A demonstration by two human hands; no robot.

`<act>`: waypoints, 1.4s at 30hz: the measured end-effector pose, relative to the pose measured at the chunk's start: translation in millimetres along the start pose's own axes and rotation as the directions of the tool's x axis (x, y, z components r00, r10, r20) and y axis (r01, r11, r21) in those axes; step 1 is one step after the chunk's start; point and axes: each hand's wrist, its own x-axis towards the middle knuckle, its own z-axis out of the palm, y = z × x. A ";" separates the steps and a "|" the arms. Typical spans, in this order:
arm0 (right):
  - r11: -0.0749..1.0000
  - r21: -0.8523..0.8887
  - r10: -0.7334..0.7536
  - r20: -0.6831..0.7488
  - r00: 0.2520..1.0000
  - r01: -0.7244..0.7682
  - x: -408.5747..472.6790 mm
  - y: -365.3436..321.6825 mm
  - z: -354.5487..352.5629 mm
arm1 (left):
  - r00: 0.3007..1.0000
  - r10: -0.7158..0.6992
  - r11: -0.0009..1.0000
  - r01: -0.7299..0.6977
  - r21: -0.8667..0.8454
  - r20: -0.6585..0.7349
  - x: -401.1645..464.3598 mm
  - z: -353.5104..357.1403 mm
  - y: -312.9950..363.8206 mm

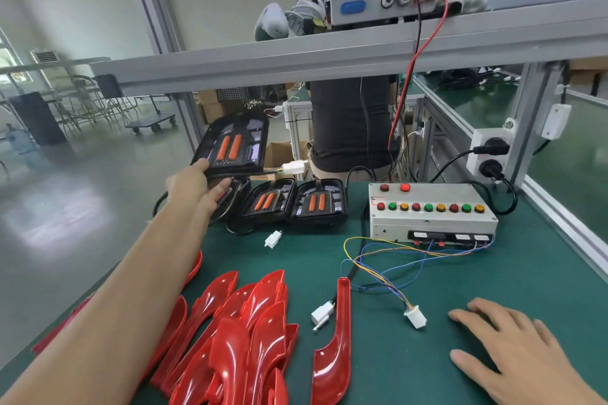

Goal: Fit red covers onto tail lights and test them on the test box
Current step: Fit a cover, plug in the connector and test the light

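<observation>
Above the green bench, my left hand (pixel 197 186) grips an uncovered tail light (pixel 235 145); my right hand (pixel 513 348) rests flat, fingers relaxed. Judging by the untouched red covers (pixel 240 332), fitting and testing on the test box (pixel 431 212) remain.

Our left arm stretches forward, its hand (pixel 197 186) gripping something between thumb and fingers. Our right hand (pixel 513 348) rests flat, palm down, fingers straight and slightly spread.

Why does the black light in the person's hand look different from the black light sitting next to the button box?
The held tail light is lifted and tilted up in the left hand; the tail light beside the test box lies flat on the green mat. The held one's white plug dangles in the air, while the resting one touches a neighbouring light. Both are black with two orange strips and no red cover.
</observation>
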 end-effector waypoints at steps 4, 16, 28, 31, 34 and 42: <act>0.941 0.337 0.001 -0.102 0.995 0.034 6.6 -19.9 -13.1 | 0.989 -0.004 0.994 0.020 -0.107 0.148 -66.8 24.1 -1.9; -0.279 0.959 0.070 -0.021 0.997 0.040 23.0 -19.4 -81.7 | 0.850 -0.083 0.995 0.044 0.087 0.520 -223.0 39.7 -104.5; -0.087 0.962 0.238 0.272 0.932 -0.259 9.9 29.9 -31.9 | 0.608 -0.414 0.723 -0.233 0.650 0.677 -221.4 11.2 -139.4; -0.001 0.958 0.200 0.282 0.938 -0.287 -1.5 29.9 -22.2 | 0.480 -0.576 0.557 -0.362 0.747 0.662 -207.1 -3.4 -136.4; 0.096 0.942 0.225 0.293 0.929 -0.321 -8.7 30.1 -18.6 | 0.445 -0.663 0.413 -0.453 0.790 0.602 -195.4 -15.1 -137.2; 0.434 0.823 0.294 0.255 0.921 -0.367 -1.8 45.3 -36.5 | 0.324 -0.528 0.240 -0.830 0.504 0.785 -192.6 -23.7 -144.3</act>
